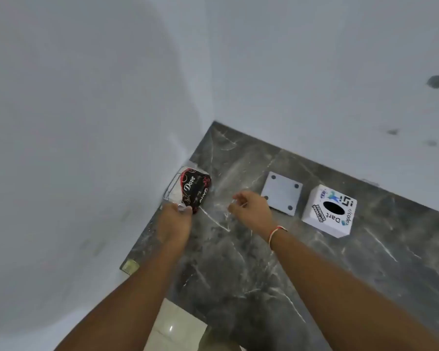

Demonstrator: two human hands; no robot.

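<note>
Nearest the camera, a strip of pale floor tile shows below the front edge of the dark marble counter. Both bare forearms reach forward over that edge, the left along the left-hand wall, the right crossing the counter from lower right, with a red-and-white thread band round its wrist. The left grip is closed on the near end of the Dove packet: fingers curled down, knuckles up, pinching the clear wrapper edge; the exact finger contact is blurred. The packet, black with red pattern and white lettering, lies on the counter in the left corner, its far side against or just beside the wall. The right grip hovers above the counter just right of the packet, apart from it, fingers loosely curled toward the thumb and holding nothing visible. Just beyond the right grip lies a flat white square plate with four dark dots at its corners. To its right, apart from it, stands a white cube box with stickers and a black oval hole on top. White walls close the corner behind.
</note>
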